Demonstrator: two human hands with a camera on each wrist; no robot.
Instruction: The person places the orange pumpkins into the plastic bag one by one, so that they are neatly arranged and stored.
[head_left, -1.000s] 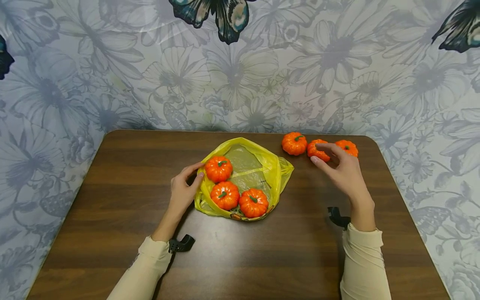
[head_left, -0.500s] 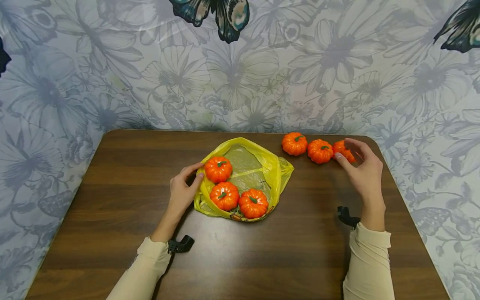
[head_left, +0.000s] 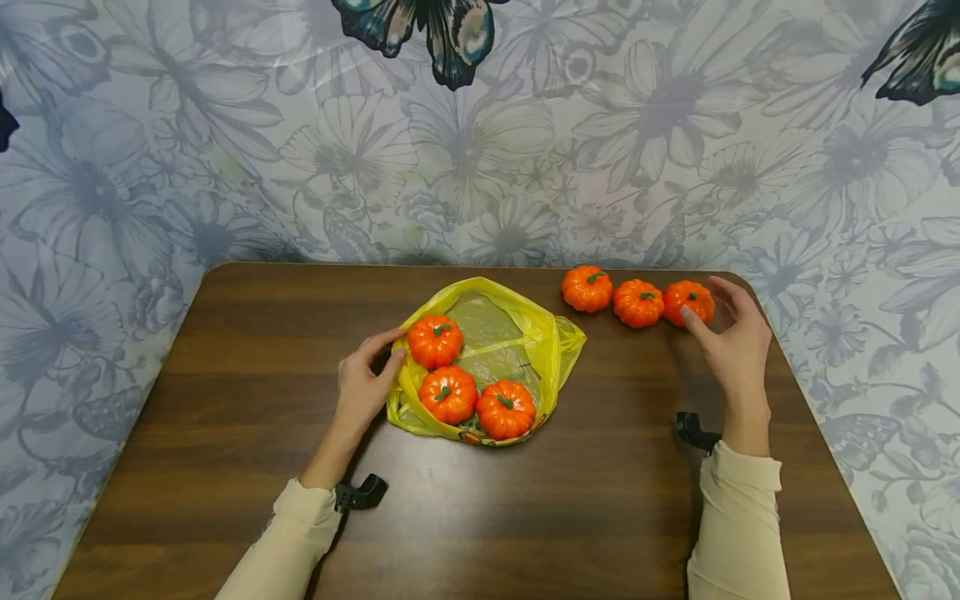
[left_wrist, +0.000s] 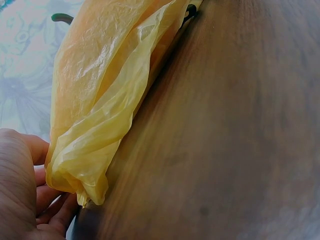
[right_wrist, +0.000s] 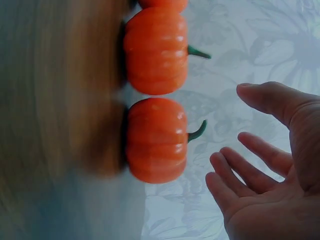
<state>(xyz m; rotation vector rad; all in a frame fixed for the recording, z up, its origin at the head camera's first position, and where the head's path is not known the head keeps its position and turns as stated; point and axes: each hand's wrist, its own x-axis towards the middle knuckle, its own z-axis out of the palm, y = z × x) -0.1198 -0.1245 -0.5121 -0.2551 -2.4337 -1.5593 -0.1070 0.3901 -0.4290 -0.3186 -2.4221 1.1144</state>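
A yellow plastic bag [head_left: 551, 354] lies spread on the table with its mouth facing up. Inside it sit a back-left pumpkin [head_left: 435, 341], a front-left pumpkin [head_left: 447, 395] and a front-right pumpkin [head_left: 506, 409], all small and orange with green stems. My left hand [head_left: 365, 379] holds the bag's left edge; the left wrist view shows fingers [left_wrist: 47, 197] against the yellow plastic [left_wrist: 100, 120]. Over at the back right, my right hand [head_left: 735, 337] is beside the rightmost pumpkin [head_left: 688, 302], thumb and fingers spread. A gap separates that hand [right_wrist: 270, 170] from the pumpkin [right_wrist: 157, 140] in the right wrist view.
Left of the rightmost pumpkin stand a middle pumpkin [head_left: 637, 303] and another pumpkin [head_left: 587, 288], in a row along the back edge of the brown wooden table [head_left: 540, 517]. A floral wall covering [head_left: 465, 158] rises behind the table.
My right hand has moved right, from over the middle pumpkin to the rightmost one, coming to its right side. The left hand, bag and pumpkins stay in place.
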